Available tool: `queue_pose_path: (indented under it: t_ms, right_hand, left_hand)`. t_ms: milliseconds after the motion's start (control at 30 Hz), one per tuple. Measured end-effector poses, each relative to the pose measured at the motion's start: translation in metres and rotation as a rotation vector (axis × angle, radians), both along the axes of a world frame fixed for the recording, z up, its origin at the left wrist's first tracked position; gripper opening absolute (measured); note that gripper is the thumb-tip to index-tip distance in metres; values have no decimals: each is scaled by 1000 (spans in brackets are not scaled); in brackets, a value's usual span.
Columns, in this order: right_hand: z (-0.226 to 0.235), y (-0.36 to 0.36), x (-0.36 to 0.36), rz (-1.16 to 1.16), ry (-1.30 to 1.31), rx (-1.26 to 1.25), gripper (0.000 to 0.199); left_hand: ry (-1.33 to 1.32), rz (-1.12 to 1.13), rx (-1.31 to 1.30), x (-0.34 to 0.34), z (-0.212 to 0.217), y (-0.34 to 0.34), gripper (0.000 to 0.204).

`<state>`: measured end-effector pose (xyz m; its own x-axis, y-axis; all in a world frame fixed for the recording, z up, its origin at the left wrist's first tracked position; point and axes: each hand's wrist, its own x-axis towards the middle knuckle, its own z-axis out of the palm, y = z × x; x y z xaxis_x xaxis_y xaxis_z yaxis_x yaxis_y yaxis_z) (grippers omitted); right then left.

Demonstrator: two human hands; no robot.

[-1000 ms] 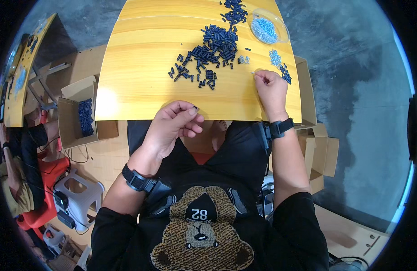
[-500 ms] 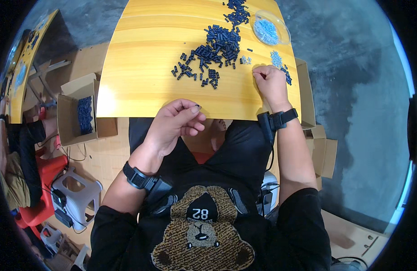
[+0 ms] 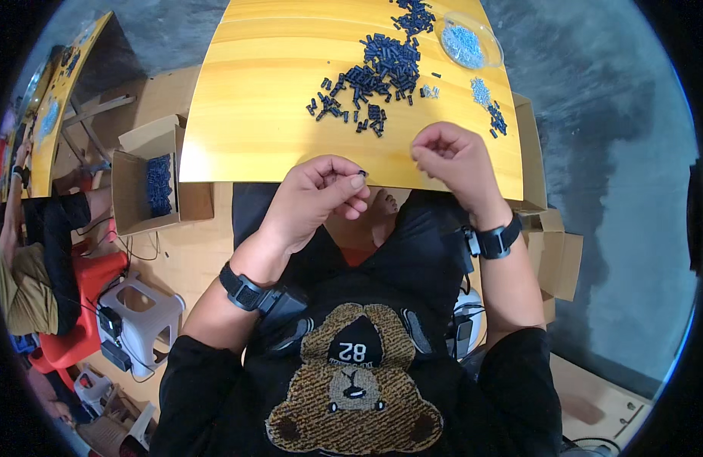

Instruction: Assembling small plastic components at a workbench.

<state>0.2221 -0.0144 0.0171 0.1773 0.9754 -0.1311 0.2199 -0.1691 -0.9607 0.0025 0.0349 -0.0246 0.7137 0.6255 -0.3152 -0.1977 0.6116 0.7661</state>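
Observation:
Just over the table's near edge, my left hand (image 3: 321, 194) is closed in a pinch, with a small black cylindrical part (image 3: 363, 174) showing at its fingertips. To its right, my right hand (image 3: 459, 166) hovers above the table (image 3: 267, 114), thumb and fingers drawn together; whatever they hold is too small to make out. Beyond both hands lies a heap of black cylindrical parts (image 3: 393, 61). A few pale pieces (image 3: 430, 92) sit beside it. Farther right are a small pile of pale blue pieces (image 3: 481, 92) and a cluster of dark parts (image 3: 498, 119).
A round clear dish (image 3: 494, 38) of light blue pieces stands at the far right of the table. On the floor at left, a cardboard box (image 3: 130, 194) holds dark parts; other cardboard boxes (image 3: 561, 263) stand at right. Another person (image 3: 31, 282) sits far left near a white stool (image 3: 142, 320).
My right hand has come back from beside the pale pieces, toward me and closer to my left hand. My left hand keeps its pinch on the black part. The whole view has shifted slightly.

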Motion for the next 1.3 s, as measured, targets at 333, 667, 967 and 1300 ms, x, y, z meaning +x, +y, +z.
queue_pose_path:
  t_ms: [333, 667, 967, 1300]
  right_hand:
    - [1, -32, -38, 115, 134, 75, 8]
    - [16, -42, -45, 133, -267, 272, 7]
    - [18, -49, -46, 213, -486, 427, 5]
    - [16, -47, -53, 223, -522, 443, 14]
  left_hand:
    - [36, -41, 162, 0, 11, -18, 15]
    - [41, -31, 205, 3, 19, -28, 14]
    - [92, -41, 269, 6, 20, -34, 12]
    - [113, 8, 289, 3, 21, -32, 11]
